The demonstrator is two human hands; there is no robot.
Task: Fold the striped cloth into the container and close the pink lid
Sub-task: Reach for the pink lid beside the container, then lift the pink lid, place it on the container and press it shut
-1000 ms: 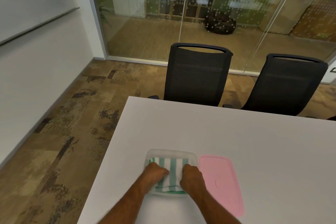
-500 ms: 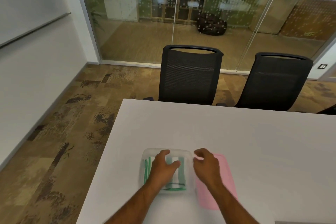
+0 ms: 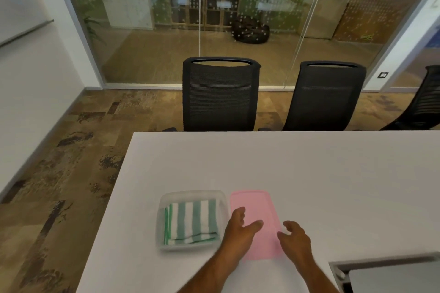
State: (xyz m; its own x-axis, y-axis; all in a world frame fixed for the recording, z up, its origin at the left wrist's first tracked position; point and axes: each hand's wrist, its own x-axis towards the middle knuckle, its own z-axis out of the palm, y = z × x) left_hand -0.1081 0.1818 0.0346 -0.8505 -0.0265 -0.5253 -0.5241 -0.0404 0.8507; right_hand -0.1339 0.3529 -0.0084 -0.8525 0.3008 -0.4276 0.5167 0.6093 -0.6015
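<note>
Both forearms reach in from the bottom edge toward the pink lid (image 3: 256, 209), which lies flat on the white bench (image 3: 309, 173) just to the right of the clear container (image 3: 164, 200). The left hand (image 3: 239, 227) is over the lid's left side, palm down, fingers spread and loosely curled with nothing held; whether the fingertips touch the lid cannot be told. The right hand (image 3: 295, 236) is at the lid's right edge, also open, its fingers curved inward toward the lid and holding nothing. The striped cloth (image 3: 190, 221) lies folded inside the container, green and white stripes up, a few layered edges showing along its left and near sides. Half a second ago the left hand was pressing down on the cloth in the container and the right hand was just arriving over the lid; now the left hand has left the container and crossed to the lid, the cloth is fully uncovered, and the right hand has moved further right. Two black chairs (image 3: 220, 95) stand behind the bench.
</note>
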